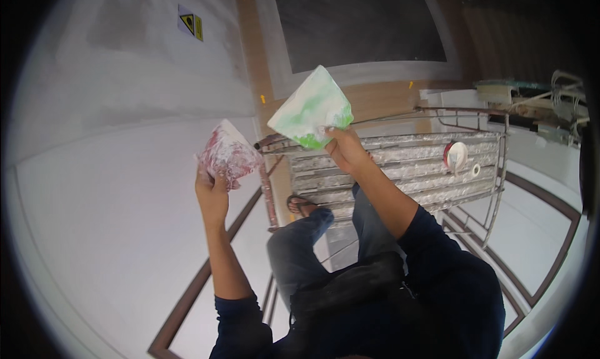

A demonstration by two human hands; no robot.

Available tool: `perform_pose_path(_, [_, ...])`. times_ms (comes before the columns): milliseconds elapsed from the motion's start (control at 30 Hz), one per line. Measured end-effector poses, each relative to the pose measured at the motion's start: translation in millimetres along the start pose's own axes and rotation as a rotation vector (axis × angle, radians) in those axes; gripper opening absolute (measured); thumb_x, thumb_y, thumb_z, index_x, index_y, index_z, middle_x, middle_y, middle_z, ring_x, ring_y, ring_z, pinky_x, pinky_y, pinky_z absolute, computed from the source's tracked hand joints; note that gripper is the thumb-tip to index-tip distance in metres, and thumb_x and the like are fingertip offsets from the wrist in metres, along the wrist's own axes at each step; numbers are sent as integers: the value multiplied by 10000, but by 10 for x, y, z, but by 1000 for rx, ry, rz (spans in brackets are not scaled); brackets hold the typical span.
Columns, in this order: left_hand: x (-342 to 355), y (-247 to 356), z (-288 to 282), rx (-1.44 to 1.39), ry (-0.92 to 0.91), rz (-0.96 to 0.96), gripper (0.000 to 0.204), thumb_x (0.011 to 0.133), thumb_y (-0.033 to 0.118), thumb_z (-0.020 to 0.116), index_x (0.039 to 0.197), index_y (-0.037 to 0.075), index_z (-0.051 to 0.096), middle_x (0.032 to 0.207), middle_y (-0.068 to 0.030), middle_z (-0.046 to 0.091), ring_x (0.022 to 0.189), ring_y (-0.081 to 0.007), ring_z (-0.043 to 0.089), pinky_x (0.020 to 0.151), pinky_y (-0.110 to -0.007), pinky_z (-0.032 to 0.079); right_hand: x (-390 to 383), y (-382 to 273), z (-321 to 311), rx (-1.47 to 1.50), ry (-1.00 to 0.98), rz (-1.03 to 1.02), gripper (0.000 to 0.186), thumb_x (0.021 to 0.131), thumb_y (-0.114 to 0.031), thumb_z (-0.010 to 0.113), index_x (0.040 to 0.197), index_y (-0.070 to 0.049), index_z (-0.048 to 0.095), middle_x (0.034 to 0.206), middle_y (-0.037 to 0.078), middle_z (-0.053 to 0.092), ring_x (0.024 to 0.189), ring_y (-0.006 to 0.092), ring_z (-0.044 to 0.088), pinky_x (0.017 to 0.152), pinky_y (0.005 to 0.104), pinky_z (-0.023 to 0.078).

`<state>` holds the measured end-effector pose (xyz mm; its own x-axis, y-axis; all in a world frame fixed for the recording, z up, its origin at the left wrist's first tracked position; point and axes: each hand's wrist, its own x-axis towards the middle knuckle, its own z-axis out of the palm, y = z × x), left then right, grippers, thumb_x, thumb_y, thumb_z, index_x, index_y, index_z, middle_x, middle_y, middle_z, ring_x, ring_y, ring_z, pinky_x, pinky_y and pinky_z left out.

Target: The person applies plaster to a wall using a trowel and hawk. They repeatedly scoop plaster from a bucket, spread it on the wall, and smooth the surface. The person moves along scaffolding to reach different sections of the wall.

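Note:
My left hand is closed on a red flat spreader, heavily smeared with white paste, held up at the left of the middle. My right hand grips a green flat spreader whose face is largely coated in white paste; it is held higher and further right, over the far edge of the scaffold platform. The two spreaders are apart. Below them one sandaled foot shows on the slatted, paste-stained platform.
A red container with white contents and a small ring sit on the platform, inside metal rails. A white wall with a yellow warning sign, a dark panel and cluttered boards surround it. White floor lies far below.

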<state>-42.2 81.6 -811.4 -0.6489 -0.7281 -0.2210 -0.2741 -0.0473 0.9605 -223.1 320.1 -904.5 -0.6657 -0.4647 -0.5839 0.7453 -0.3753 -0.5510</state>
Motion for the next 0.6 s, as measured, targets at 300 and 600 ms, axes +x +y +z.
perform_pose_path(300, [765, -1647, -208, 1053, 74, 1193, 345, 869, 16, 635, 1213, -13, 624, 942, -195, 709, 820, -359, 686, 776, -416, 557, 2204, 1062, -1503, -405, 297, -263, 461, 845, 47, 575, 1297, 27, 485, 1266, 144, 569, 1180, 278, 571, 986, 390, 500])
perform_pose_path(600, [1194, -3505, 291, 881, 256, 1421, 331, 889, -8, 599, 1217, -39, 626, 1008, -185, 707, 877, -308, 687, 822, -376, 549, 3170, 1486, -1695, -440, -28, -442, 427, 901, 36, 541, 1313, 82, 440, 1294, 165, 547, 1225, 287, 546, 1034, 423, 480])
